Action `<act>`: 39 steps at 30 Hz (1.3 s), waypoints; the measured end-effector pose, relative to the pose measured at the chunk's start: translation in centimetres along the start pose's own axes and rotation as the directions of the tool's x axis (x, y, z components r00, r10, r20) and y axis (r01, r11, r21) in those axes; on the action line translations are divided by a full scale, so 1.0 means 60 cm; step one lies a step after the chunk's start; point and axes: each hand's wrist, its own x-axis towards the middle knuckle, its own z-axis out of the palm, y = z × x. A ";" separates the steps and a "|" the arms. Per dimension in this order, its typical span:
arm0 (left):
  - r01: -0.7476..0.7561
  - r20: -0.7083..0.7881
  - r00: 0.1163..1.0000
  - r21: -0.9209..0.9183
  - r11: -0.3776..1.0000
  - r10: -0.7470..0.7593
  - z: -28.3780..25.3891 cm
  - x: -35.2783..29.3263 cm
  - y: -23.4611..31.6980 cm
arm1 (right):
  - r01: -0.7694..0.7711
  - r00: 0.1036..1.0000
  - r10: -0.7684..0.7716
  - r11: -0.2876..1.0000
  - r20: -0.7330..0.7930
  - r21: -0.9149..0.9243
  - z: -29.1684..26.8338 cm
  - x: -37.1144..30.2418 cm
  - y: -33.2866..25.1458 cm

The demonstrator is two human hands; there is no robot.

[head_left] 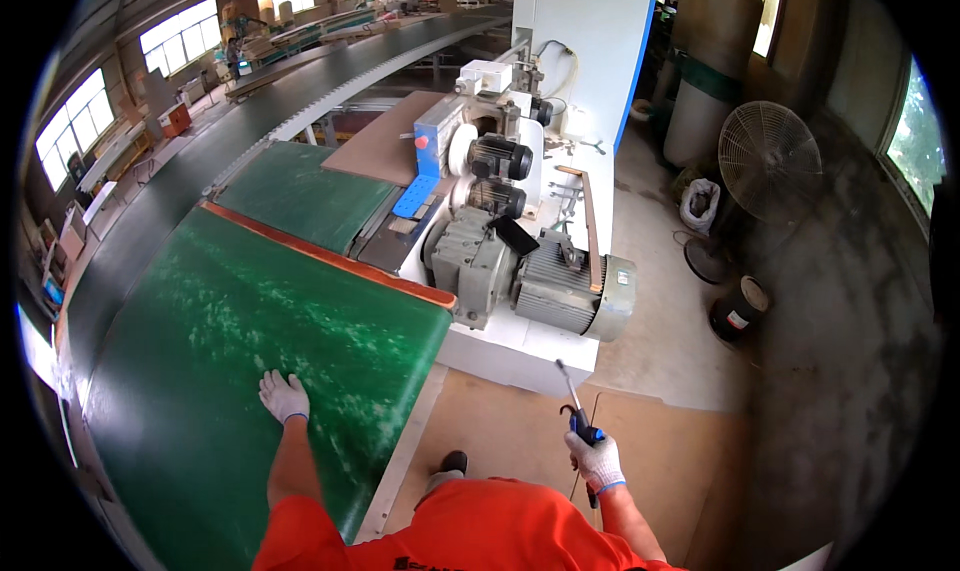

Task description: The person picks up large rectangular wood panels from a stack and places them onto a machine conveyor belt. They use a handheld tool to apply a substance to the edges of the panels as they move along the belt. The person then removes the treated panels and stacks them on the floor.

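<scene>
My left hand [285, 396], in a white work glove, rests palm down with its fingers out on a green conveyor belt [230, 341]. Pale dust streaks mark the belt's surface. In my gloved right hand [597, 461] is an air blow gun [582, 426], black and blue with a long metal nozzle pointing up and forward. My fingers are wrapped round its handle. An orange-brown strip [330, 255] lies across the belt ahead of my left hand, and beyond it is a second green belt section [300, 196].
A grey motor and gearbox [560, 286] stand on the white machine base ahead, with a black phone [514, 233] on top. A brown board [385, 136] sits by the blue-edged machine. At the right are a round fan [770, 156] and a dark bucket [738, 309]. Brown sheets [660, 441] cover the floor.
</scene>
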 end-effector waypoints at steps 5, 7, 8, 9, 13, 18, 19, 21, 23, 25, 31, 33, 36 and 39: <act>0.042 0.012 0.999 0.008 0.999 -0.042 0.035 0.068 0.008 | -0.066 0.994 0.079 0.984 0.073 -0.168 0.047 0.056 -0.041; 0.026 0.009 1.000 -0.005 1.000 -0.026 0.042 0.091 0.014 | 0.073 0.987 -0.060 0.994 0.149 -0.085 0.075 0.054 -0.054; 0.018 0.008 1.000 -0.012 1.000 -0.017 0.045 0.101 0.018 | 0.139 0.988 -0.137 0.990 0.074 -0.027 0.094 0.056 -0.053; 0.012 0.000 1.000 -0.021 1.000 -0.012 0.048 0.114 0.021 | 0.113 0.992 -0.114 0.994 0.062 0.005 0.114 0.059 -0.069; -0.009 -0.002 1.000 -0.034 0.999 0.009 0.070 0.154 0.015 | 0.116 0.989 -0.115 0.993 0.098 -0.005 0.167 0.056 -0.117; -0.030 0.022 0.999 -0.074 0.997 0.032 0.080 0.198 0.035 | 0.089 0.994 -0.088 0.996 0.066 -0.004 0.195 0.070 -0.137; -0.038 0.024 0.999 -0.080 0.996 0.040 0.082 0.206 0.038 | 0.096 0.991 -0.093 0.995 0.098 -0.026 0.200 0.069 -0.133; -0.047 0.021 0.999 -0.095 0.994 0.049 0.088 0.221 0.041 | 0.112 0.981 -0.099 0.991 0.165 -0.073 0.209 0.067 -0.125; -0.050 0.012 0.999 -0.112 0.992 0.051 0.098 0.238 0.047 | 0.065 0.989 -0.049 0.992 0.143 -0.108 0.227 0.065 -0.124; -0.040 0.017 0.999 -0.125 0.991 0.043 0.107 0.254 0.057 | 0.063 0.989 -0.033 0.974 0.141 -0.218 0.240 0.062 -0.120; -0.093 -0.053 0.995 -0.327 0.941 0.080 0.138 0.305 0.118 | 0.175 0.975 -0.035 0.722 0.218 -0.670 0.279 0.046 -0.157; -0.189 -0.102 0.982 -0.430 0.883 0.161 0.145 0.320 0.151 | 0.214 0.963 -0.016 0.650 0.268 -0.729 0.296 0.040 -0.185; -0.433 -0.171 0.900 -0.448 0.782 0.400 0.137 0.328 0.222 | 0.245 0.969 -0.173 0.618 0.174 -0.747 0.344 0.031 -0.221; -0.633 -0.223 0.763 -0.448 0.631 0.607 0.137 0.327 0.294 | 0.372 0.928 -0.200 0.491 0.313 -0.788 0.400 0.041 -0.256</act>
